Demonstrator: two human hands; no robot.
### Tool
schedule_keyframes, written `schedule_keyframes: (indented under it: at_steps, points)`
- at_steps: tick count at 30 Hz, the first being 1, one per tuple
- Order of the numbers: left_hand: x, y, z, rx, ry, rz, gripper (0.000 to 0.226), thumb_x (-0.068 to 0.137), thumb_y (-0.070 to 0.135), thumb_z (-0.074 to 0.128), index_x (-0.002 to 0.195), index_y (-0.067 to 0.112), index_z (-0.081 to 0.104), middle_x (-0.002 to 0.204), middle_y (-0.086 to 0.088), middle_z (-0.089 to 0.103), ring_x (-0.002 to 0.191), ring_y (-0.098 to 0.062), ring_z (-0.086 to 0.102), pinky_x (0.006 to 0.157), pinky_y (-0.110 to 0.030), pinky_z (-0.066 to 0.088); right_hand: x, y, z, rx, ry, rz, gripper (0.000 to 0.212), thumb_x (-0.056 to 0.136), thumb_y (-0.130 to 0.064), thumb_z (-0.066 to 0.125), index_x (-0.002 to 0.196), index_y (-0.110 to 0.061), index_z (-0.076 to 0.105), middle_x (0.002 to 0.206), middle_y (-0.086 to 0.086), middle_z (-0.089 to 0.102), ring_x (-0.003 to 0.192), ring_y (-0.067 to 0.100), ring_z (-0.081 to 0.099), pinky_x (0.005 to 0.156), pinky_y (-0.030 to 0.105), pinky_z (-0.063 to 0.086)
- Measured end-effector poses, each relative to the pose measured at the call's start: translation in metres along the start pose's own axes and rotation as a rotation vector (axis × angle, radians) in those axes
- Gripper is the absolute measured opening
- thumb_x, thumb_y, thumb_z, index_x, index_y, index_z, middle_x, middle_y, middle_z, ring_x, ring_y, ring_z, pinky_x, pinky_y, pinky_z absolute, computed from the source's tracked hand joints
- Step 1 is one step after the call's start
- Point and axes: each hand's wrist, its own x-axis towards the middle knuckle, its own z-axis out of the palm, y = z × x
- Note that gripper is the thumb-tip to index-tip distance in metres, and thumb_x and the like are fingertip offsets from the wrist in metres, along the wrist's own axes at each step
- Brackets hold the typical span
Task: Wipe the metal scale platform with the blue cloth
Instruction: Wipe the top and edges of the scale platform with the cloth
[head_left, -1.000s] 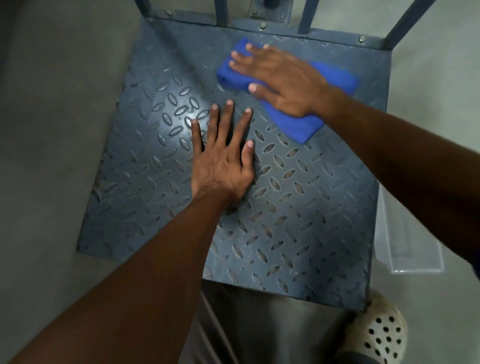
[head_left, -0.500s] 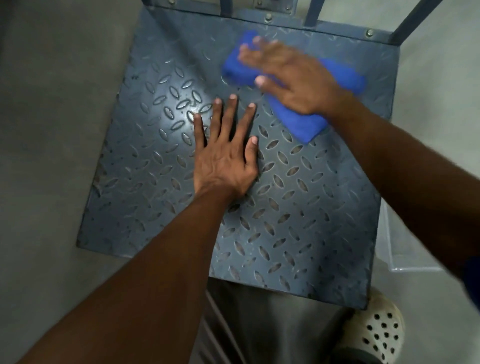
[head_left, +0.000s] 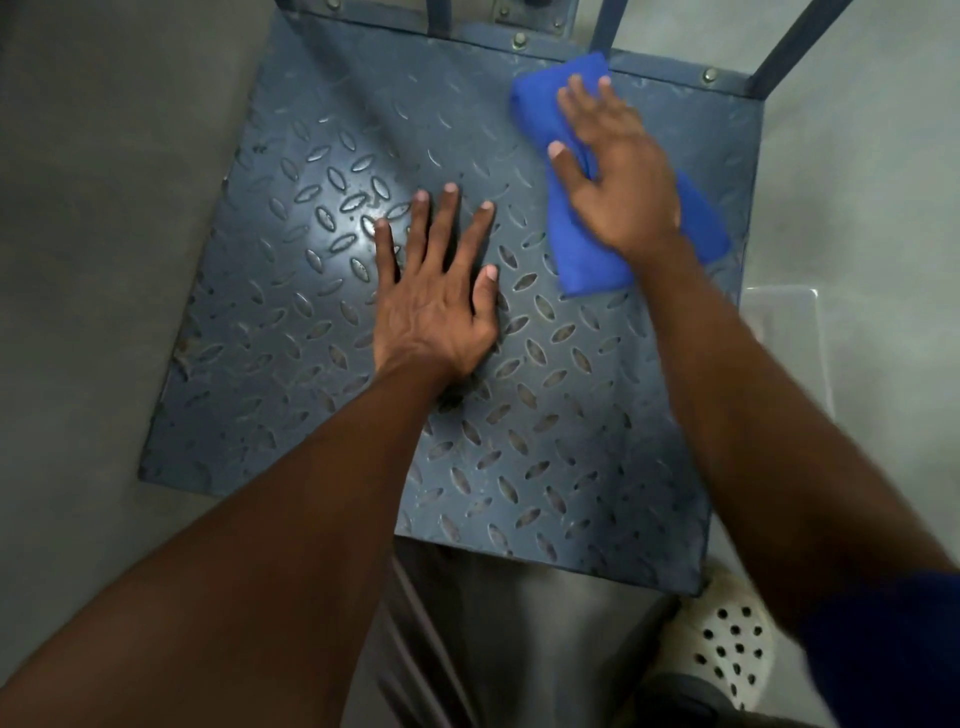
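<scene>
The metal scale platform (head_left: 322, 395) is a dark grey-blue plate with a raised diamond tread, lying on the floor. My left hand (head_left: 434, 296) rests flat on its middle, fingers spread, holding nothing. My right hand (head_left: 615, 171) presses palm-down on the blue cloth (head_left: 576, 249), which lies folded on the platform's far right part near the back edge. The cloth sticks out beyond my fingers and below my wrist; its middle is hidden under the hand.
A bolted rail with upright bars (head_left: 789, 47) runs along the platform's back edge. A clear plastic container (head_left: 789, 332) stands on the grey floor at the right edge. My white perforated shoe (head_left: 727, 644) is at the near right corner.
My right hand has slid the blue cloth to the right along the back of the platform and turned it more lengthwise. The left hand has stayed flat in place.
</scene>
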Motion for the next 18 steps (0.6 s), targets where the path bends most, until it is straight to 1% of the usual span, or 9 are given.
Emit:
schedule_keyframes:
  at_steps: [1,4,7,8,11,12,15,16,18]
  points:
    - [-0.001,0.0,0.0,-0.005,0.001,-0.008,0.064,0.111,0.046,0.021,0.172,0.033,0.011,0.182,-0.002,0.0,0.168,-0.026,-0.005,0.132,-0.063,-0.003,-0.003,-0.006,0.003,-0.008,0.015,0.052,0.062,0.109,-0.046,0.039,0.162,-0.014,0.043,0.17,0.008,0.038,0.162,0.031,0.025,0.132,0.049,0.023]
    - [-0.002,0.003,0.001,0.006,0.007,0.009,0.064,0.11,0.046,0.021,0.172,0.032,0.014,0.182,-0.002,0.002,0.168,-0.027,-0.004,0.132,-0.063,-0.004,-0.022,-0.009,0.013,-0.033,-0.03,-0.159,0.056,0.11,-0.039,0.042,0.161,-0.016,0.045,0.168,0.006,0.041,0.16,0.022,0.022,0.133,0.048,0.024]
    - [-0.001,0.002,-0.001,0.005,0.004,-0.005,0.065,0.109,0.047,0.019,0.172,0.034,0.011,0.182,-0.001,0.001,0.168,-0.026,-0.004,0.133,-0.062,-0.004,-0.037,-0.008,0.007,0.034,0.157,0.261,0.054,0.11,-0.038,0.038,0.159,-0.016,0.05,0.167,0.005,0.044,0.161,0.028,0.03,0.131,0.047,0.027]
    - [0.0,0.002,-0.002,0.001,0.002,-0.009,0.065,0.109,0.048,0.018,0.172,0.034,0.01,0.182,-0.001,0.001,0.168,-0.026,-0.004,0.132,-0.062,-0.004,-0.041,-0.012,0.007,0.016,0.169,0.312,0.056,0.11,-0.038,0.036,0.159,-0.014,0.049,0.167,0.007,0.044,0.16,0.031,0.031,0.131,0.047,0.027]
    - [-0.003,0.003,-0.003,0.017,0.0,0.003,0.064,0.11,0.048,0.017,0.172,0.034,0.008,0.182,0.0,-0.002,0.168,-0.025,-0.006,0.132,-0.062,-0.005,-0.067,-0.01,0.01,-0.061,0.075,-0.008,0.053,0.112,-0.037,0.037,0.158,-0.015,0.05,0.166,0.006,0.046,0.16,0.03,0.033,0.131,0.046,0.028]
    - [-0.003,0.002,-0.004,0.023,-0.002,0.003,0.064,0.111,0.048,0.016,0.172,0.034,0.006,0.181,0.0,-0.003,0.168,-0.025,-0.007,0.133,-0.061,-0.006,-0.074,-0.004,0.007,-0.05,0.097,0.006,0.052,0.112,-0.038,0.038,0.157,-0.016,0.052,0.164,0.004,0.048,0.159,0.029,0.034,0.13,0.045,0.031]
    - [-0.003,0.004,-0.009,0.03,-0.035,-0.003,0.063,0.112,0.048,0.014,0.172,0.034,0.002,0.181,0.0,-0.007,0.167,-0.025,-0.01,0.133,-0.059,-0.008,-0.091,-0.007,0.002,-0.047,0.252,0.431,0.062,0.108,-0.048,0.037,0.158,-0.014,0.051,0.165,0.006,0.047,0.159,0.035,0.033,0.129,0.049,0.03]
    - [-0.004,0.005,-0.012,0.017,-0.05,0.001,0.064,0.112,0.048,0.014,0.173,0.033,0.003,0.181,0.0,-0.006,0.167,-0.024,-0.01,0.133,-0.058,-0.008,-0.097,-0.018,0.005,-0.077,0.22,0.407,0.064,0.108,-0.049,0.037,0.16,-0.013,0.048,0.167,0.007,0.044,0.16,0.036,0.031,0.131,0.05,0.027]
    - [-0.011,0.002,-0.014,-0.034,-0.047,0.03,0.066,0.11,0.049,0.014,0.173,0.029,0.009,0.182,0.0,0.0,0.168,-0.022,-0.005,0.134,-0.053,-0.005,-0.11,-0.037,0.013,-0.095,0.123,0.144,0.06,0.109,-0.046,0.041,0.159,-0.014,0.048,0.167,0.006,0.044,0.16,0.033,0.031,0.131,0.048,0.028]
